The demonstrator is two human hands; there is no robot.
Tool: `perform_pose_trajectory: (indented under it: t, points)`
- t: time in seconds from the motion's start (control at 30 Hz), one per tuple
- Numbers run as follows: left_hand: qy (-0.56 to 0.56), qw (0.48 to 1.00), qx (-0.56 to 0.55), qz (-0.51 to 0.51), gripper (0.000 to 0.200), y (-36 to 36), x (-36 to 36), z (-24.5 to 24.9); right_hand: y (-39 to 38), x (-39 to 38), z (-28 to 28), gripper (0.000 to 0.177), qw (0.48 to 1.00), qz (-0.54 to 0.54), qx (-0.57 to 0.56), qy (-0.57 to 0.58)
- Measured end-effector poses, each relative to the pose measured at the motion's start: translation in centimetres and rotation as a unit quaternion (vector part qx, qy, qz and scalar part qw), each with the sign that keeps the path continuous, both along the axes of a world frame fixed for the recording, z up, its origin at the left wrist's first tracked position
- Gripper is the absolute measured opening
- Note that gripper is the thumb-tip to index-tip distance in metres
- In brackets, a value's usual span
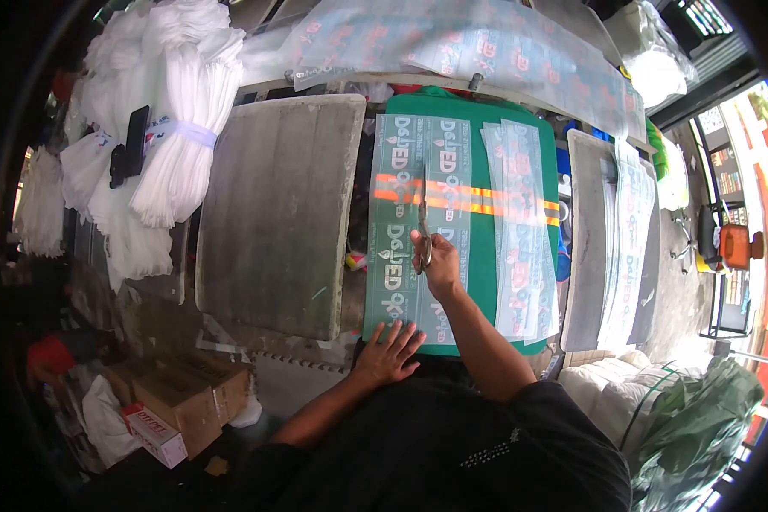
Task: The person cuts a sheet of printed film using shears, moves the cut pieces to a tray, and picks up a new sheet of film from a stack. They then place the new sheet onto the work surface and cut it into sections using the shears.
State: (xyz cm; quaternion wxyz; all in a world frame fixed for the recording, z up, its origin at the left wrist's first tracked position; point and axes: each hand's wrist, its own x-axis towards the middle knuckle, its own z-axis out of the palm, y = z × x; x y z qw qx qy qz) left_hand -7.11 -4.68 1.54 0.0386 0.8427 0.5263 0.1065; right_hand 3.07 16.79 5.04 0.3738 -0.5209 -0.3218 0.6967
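My right hand (438, 260) is closed round the handles of a pair of scissors (424, 205), whose blades point away from me. The blades lie along the middle of a clear printed plastic sheet (392, 299), in the gap between its two printed columns. Fingers spread, my left hand (387, 353) lies flat on the near end of that sheet. Underneath is a green cloth-covered board (481, 256) with orange reflective stripes (478, 200). Several cut printed strips (520, 247) lie overlapping on the right part of the green cloth.
Left of the green cloth stands a bare grey board (277, 213). Bundled white material (175, 111) hangs at far left, with a black phone-like object (136, 141). More printed strips (627, 247) lie right; long printed sheets (478, 51) span the back. Cardboard boxes (179, 397) sit below left.
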Motion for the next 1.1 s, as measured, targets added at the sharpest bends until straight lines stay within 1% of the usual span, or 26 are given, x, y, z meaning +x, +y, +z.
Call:
perform_pose_trajectory:
  t: [0.07, 0.2, 0.3, 0.67, 0.73, 0.87, 0.93, 1.0, 1.1]
  points:
    - [-0.003, 1.000, -0.003, 0.001, 0.070, 0.0, 0.0, 0.0, 0.4, -0.2, -0.2, 0.040, 0.999, 0.003, 0.011, -0.033]
    - [-0.009, 1.000, -0.011, 0.005, 0.070, -0.3, 0.0, -0.1, 1.7, -0.1, 1.1, 0.041, 0.997, 0.023, 0.005, -0.072]
    - [-0.016, 1.000, -0.017, 0.005, 0.071, -0.2, 0.0, -0.2, 2.5, -0.1, 0.9, 0.042, 0.994, 0.037, 0.014, -0.101]
    - [-0.024, 1.000, -0.015, 0.000, 0.071, -0.3, -0.2, -0.6, 4.2, -0.6, 0.8, 0.041, 0.996, 0.027, 0.008, -0.089]
    - [-0.001, 1.000, 0.007, 0.000, 0.069, -0.1, -0.3, -0.2, 4.4, -1.0, 0.7, 0.041, 0.995, 0.030, 0.005, -0.090]
    - [0.002, 1.000, 0.010, -0.008, 0.069, -0.2, -0.4, -0.6, 4.9, -1.3, 1.2, 0.039, 0.996, 0.018, 0.010, -0.087]
    - [0.012, 1.000, 0.000, -0.008, 0.072, -0.2, -0.4, -0.7, 5.2, -1.3, 1.0, 0.039, 0.996, 0.015, 0.011, -0.092]
    - [0.015, 1.000, -0.001, -0.010, 0.072, -0.1, -0.4, -0.6, 5.7, -1.2, 0.5, 0.057, 0.995, 0.024, 0.023, -0.096]
    - [0.019, 1.000, 0.003, -0.013, 0.072, 0.0, -0.5, -0.4, 6.1, -1.2, 0.8, 0.055, 0.996, 0.020, 0.021, -0.084]
